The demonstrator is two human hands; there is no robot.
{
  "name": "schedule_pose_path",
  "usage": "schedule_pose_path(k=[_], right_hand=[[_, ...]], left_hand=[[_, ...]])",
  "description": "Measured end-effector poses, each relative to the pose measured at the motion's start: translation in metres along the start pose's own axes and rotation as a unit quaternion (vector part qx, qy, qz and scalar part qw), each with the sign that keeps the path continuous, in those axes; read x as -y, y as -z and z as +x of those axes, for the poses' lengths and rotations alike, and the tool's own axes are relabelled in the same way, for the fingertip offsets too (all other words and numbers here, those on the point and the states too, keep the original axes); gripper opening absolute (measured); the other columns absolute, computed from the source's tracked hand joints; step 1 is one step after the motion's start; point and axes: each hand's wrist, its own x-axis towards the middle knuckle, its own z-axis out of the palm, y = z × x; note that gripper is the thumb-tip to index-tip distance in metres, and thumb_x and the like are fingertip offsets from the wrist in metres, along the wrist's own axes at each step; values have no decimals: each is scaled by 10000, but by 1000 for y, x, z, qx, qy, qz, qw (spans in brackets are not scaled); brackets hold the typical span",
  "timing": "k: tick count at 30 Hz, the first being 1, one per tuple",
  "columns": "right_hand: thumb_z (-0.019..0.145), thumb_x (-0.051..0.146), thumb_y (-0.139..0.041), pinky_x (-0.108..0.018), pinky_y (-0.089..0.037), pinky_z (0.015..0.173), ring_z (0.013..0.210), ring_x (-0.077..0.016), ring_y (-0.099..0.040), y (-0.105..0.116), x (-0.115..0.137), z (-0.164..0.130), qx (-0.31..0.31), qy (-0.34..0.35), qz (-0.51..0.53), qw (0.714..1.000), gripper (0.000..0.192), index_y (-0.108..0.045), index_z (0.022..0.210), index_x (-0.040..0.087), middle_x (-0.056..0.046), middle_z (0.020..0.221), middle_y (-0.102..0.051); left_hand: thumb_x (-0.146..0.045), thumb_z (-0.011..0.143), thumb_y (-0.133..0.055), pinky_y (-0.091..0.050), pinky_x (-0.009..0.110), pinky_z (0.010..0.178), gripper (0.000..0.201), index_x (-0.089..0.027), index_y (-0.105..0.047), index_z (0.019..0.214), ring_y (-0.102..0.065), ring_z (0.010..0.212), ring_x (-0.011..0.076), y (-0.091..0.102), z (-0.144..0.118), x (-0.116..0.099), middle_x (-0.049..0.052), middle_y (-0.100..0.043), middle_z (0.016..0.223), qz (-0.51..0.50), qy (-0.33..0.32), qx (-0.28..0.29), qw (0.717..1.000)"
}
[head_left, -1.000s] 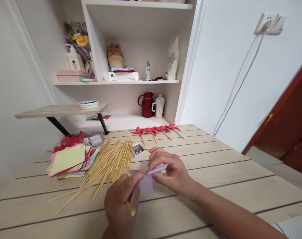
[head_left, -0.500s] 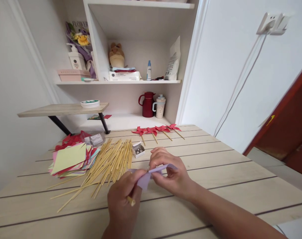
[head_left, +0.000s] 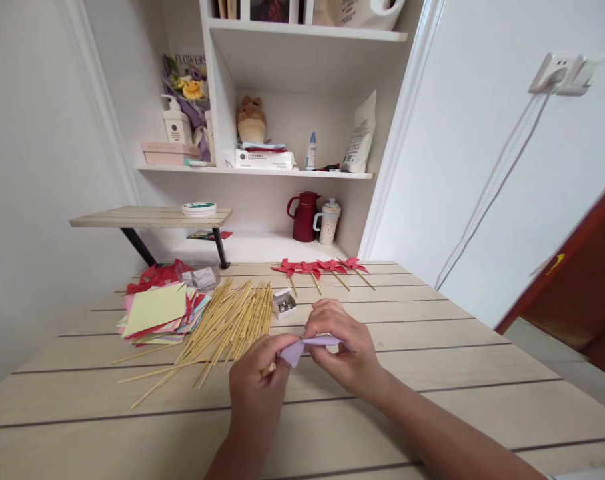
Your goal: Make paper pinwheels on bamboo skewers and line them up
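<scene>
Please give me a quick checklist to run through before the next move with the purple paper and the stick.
1. Left hand grips the stick: ok.
2. Right hand pinches the purple paper: ok.
3. Paper centred on the stick tip: cannot tell, fingers hide it.
4. Pin in place: cannot tell.
5. Small open box within reach, just beyond the hands: ok.
6. Finished red pinwheels lie apart from the hands, at the table's far edge: ok.
</scene>
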Motion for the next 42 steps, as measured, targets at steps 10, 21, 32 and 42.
schedule_pose_path(k=[10,21,32,42], right_hand=[[803,268,-747,-322,-463,650,728,-176,-591,24,-32,2,-13,-231,135,964,86,-681,809,214,-26,789,-634],[789,303,-764,-331,-490,686,756,-177,-605,28,-27,3,36,-217,145,965,129,-691,830,205,-39,815,-664],[710,388,-822,-284,-491,550,666,-157,-599,38,-50,-1,-22,-290,171,941,270,-707,832,177,-35,770,-675],[710,399,-822,-269,-477,515,586,-128,-578,39,-49,-1,2,-311,182,933,289,-702,841,171,-8,706,-656]], left_hand=[[-893,741,-306,-96,204,406,809,-225,-465,1169,-164,394,47,11,24,20,-100,-343,586,-264,319,82,907],[-470,843,-601,-131,185,418,296,-216,-471,923,-260,457,56,16,20,26,-87,-393,592,-220,291,135,921],[-214,806,-680,-474,420,974,143,-243,-590,913,-545,1227,219,22,29,26,53,-599,1276,-439,308,16,844],[-323,876,-561,-224,514,1171,218,-272,-773,879,-318,1437,291,44,12,39,36,-433,1514,60,100,124,985]])
